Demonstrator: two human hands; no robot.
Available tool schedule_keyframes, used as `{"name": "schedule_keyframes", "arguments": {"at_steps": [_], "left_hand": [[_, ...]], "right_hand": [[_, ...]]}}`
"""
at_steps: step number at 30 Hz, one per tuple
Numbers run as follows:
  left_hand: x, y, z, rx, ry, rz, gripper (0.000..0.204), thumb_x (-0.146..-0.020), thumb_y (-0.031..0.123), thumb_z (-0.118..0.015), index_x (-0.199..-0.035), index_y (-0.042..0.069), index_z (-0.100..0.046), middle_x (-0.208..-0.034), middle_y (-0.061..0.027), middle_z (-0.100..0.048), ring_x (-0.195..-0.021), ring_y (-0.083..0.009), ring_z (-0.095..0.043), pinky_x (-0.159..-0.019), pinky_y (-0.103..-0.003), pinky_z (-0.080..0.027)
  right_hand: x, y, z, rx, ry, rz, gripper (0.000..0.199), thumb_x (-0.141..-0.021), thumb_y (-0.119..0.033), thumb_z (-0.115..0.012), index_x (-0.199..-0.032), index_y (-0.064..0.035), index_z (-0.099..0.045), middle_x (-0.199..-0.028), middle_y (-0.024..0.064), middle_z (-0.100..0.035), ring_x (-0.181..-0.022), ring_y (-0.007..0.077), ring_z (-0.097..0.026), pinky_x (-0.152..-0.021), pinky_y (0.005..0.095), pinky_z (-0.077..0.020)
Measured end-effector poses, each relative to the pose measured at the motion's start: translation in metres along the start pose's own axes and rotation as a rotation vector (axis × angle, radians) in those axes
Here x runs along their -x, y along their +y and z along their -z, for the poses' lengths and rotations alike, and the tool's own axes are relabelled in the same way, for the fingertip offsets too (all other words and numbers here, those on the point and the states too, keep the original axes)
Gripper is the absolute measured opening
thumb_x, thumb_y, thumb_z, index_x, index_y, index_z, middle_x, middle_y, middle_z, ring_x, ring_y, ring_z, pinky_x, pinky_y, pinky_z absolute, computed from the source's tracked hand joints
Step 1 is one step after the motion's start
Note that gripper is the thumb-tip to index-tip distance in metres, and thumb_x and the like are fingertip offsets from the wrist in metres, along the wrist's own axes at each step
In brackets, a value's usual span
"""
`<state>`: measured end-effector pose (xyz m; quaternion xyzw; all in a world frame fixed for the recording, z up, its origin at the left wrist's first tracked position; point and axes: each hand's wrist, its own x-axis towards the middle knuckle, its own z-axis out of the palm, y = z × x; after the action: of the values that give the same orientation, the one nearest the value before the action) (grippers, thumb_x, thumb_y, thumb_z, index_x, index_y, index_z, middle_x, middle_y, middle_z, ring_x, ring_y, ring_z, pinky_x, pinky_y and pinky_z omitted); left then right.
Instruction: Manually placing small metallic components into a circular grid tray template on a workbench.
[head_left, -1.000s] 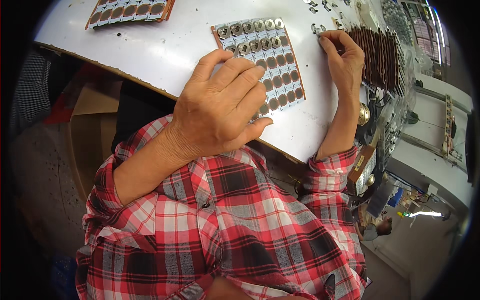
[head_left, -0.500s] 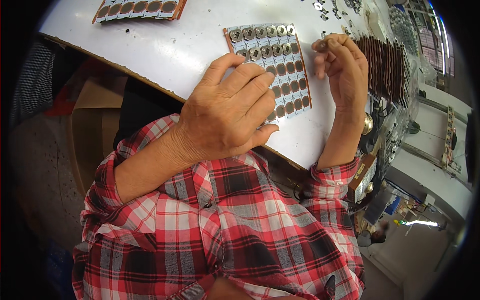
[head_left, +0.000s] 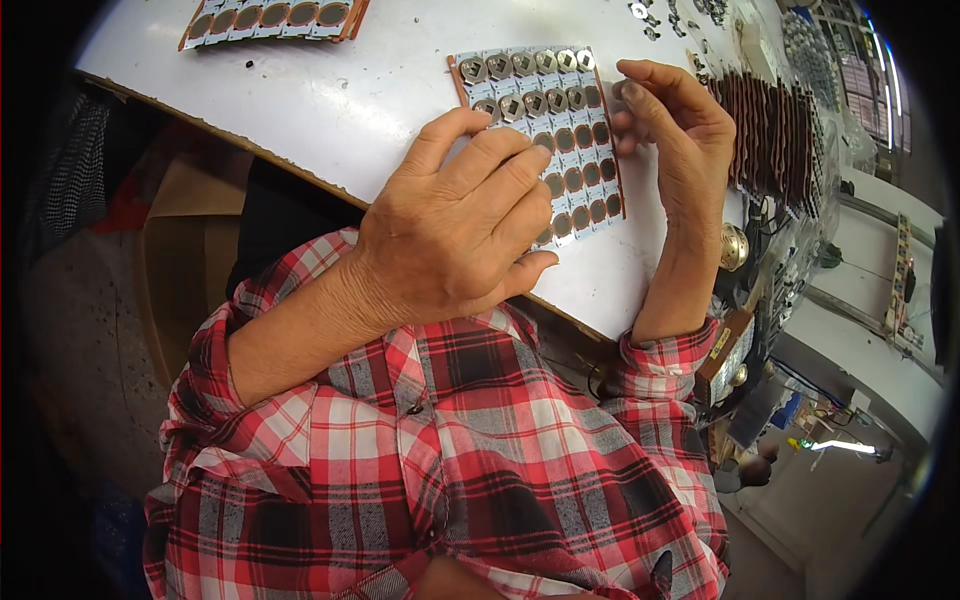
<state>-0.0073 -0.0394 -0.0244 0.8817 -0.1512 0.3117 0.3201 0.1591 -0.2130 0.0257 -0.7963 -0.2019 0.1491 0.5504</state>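
Panels (head_left: 272, 18) lie at eleven o'clock on the bench (head_left: 320, 110); at twelve, the left hand (head_left: 458, 212), grip loosely spread, partly covers the disc-studded sheet (head_left: 573, 180) toward one. Near two, the right hand (head_left: 682, 130) curls beside it, grip state indiscernible; at three, a box's label (head_left: 720, 344) is illegible.

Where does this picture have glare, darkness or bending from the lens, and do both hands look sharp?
Head view throughout: corners fall to black; the edge of the white table bows slightly; the lamp at lower right burns out to white; the left hand looks fairly sharp, while the right hand seems a little softer at its lower fingertips.
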Motion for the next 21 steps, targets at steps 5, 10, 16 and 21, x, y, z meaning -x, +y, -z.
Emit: {"name": "schedule_keyframes", "arguments": {"at_steps": [5,10,16,21], "left_hand": [[0.0,0.0,0.0,0.003,-0.005,0.003,0.049,-0.067,0.034,-0.084,-0.1,-0.001,-0.072,-0.114,-0.0146,-0.072,-0.109,-0.0299,-0.067,-0.099,-0.051,-0.051],[0.0,0.0,0.0,-0.002,0.006,0.001,0.05,-0.066,0.034,-0.084,-0.099,0.0,-0.071,-0.115,-0.0138,-0.072,-0.11,-0.0294,-0.067,-0.1,-0.051,-0.051],[0.001,0.001,-0.001,-0.004,0.012,0.017,0.05,-0.065,0.034,-0.084,-0.099,0.0,-0.071,-0.115,-0.0133,-0.072,-0.111,-0.0291,-0.066,-0.102,-0.051,-0.05],[0.001,0.0,0.0,0.001,0.018,0.008,0.05,-0.065,0.034,-0.084,-0.1,0.0,-0.071,-0.115,-0.0136,-0.072,-0.111,-0.0292,-0.066,-0.102,-0.051,-0.049]], "right_hand": [[-0.004,0.003,0.014,0.031,-0.004,0.153,0.019,-0.096,-0.006,-0.069,-0.113,-0.0001,-0.075,-0.092,0.0046,-0.072,-0.073,0.0106,-0.064,-0.058,0.0227,-0.0524],[0.002,-0.007,0.006,-0.022,-0.002,0.052,0.012,-0.095,-0.003,-0.067,-0.104,0.0025,-0.073,-0.09,0.0029,-0.07,-0.076,0.0094,-0.061,-0.07,0.0235,-0.047],[0.003,-0.008,0.004,0.067,-0.166,0.041,0.015,-0.096,-0.002,-0.067,-0.108,0.0013,-0.074,-0.092,0.0005,-0.069,-0.082,0.0069,-0.059,-0.076,0.0228,-0.0459],[0.003,-0.005,-0.002,0.208,-0.154,0.125,0.026,-0.098,0.001,-0.062,-0.124,-0.0002,-0.069,-0.103,-0.0002,-0.068,-0.096,0.0056,-0.059,-0.086,0.0217,-0.0464]]}}
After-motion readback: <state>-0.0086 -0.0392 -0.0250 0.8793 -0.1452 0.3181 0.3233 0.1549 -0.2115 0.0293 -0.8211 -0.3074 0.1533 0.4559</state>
